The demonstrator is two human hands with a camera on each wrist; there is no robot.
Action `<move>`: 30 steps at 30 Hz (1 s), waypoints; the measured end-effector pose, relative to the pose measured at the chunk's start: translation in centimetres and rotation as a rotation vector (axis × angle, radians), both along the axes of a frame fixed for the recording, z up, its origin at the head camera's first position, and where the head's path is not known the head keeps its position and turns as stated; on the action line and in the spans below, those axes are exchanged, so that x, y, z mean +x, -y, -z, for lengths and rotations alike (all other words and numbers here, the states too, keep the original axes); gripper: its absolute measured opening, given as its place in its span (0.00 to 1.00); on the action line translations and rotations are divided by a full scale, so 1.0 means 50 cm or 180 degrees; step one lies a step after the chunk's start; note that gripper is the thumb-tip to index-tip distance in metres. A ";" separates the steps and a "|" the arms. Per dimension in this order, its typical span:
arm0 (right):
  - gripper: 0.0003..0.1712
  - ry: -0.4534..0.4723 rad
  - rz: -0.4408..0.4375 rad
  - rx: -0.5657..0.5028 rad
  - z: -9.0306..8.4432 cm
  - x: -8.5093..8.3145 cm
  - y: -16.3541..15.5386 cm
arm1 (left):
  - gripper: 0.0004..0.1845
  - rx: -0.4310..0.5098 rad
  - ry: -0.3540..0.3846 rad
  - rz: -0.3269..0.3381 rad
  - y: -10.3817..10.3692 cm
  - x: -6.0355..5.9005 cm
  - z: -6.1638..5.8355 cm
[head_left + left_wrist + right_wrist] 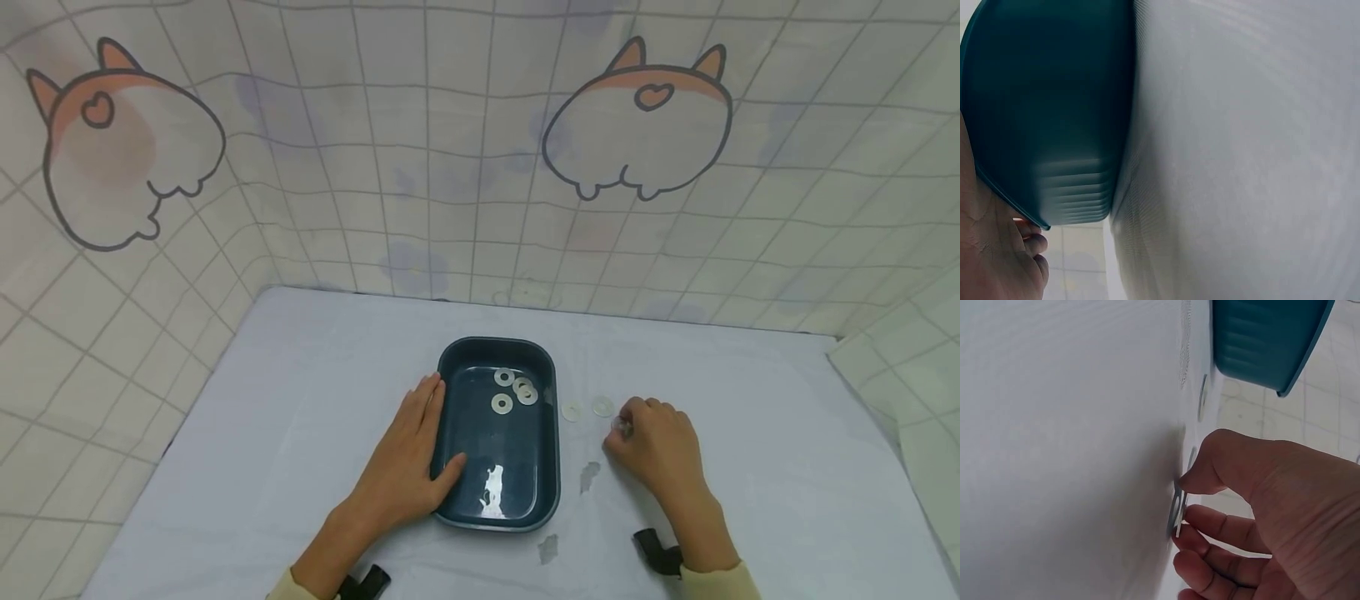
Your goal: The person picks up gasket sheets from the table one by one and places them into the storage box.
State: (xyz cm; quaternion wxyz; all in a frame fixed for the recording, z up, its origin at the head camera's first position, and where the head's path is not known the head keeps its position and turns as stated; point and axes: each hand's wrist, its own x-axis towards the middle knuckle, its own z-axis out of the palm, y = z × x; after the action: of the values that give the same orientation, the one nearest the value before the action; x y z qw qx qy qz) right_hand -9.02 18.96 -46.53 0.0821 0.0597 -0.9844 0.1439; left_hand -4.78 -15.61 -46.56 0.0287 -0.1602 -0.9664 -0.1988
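Note:
A dark teal rectangular tray [487,450] stands on the white-covered table, with several flat pale washers [502,404] inside toward its far end. My left hand [405,462] rests along its left rim, fingers extended and thumb over the edge; the left wrist view shows the palm against the tray's outer wall [1054,112]. Right of the tray, my right hand [660,446] pinches a washer [1176,509] between thumb and fingertips, low at the tabletop. Two more washers lie flat between that hand and the tray, one nearer the tray [571,412] and one nearer the hand [602,407].
Two grey patches show on the cloth, one right of the tray [589,477] and one near its front corner [548,548]. Black devices are at both wrists, such as the right one [657,552]. A tile-patterned curtain [465,167] hangs behind the table.

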 end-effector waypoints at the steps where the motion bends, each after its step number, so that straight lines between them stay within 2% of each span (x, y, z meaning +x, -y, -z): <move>1: 0.10 0.0017 0.0003 -0.0019 0.001 0.000 -0.001 | 0.52 0.0004 0.0011 -0.0003 0.000 0.000 0.000; 7: 0.10 0.0109 0.0009 -0.0040 -0.002 -0.002 -0.002 | 0.51 0.0007 -0.0058 0.0000 -0.002 -0.001 -0.003; 14: 0.10 0.0147 -0.0025 -0.0043 -0.006 -0.003 -0.005 | 0.52 0.0020 0.0065 -0.0016 -0.002 -0.001 -0.003; 23: 0.11 0.0129 -0.0073 -0.0083 -0.003 -0.004 -0.004 | 0.53 0.0009 -0.0149 -0.0021 -0.002 0.001 -0.004; 30: 0.11 0.0125 -0.0111 -0.0086 -0.005 0.000 0.002 | 0.52 0.0077 -0.0098 0.0009 -0.002 0.001 -0.004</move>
State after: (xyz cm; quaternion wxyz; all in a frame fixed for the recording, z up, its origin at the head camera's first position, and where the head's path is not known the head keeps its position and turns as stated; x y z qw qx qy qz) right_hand -9.01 18.87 -46.25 0.0611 0.0729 -0.9826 0.1598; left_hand -4.74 -15.50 -46.36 0.0451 -0.1643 -0.9632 -0.2081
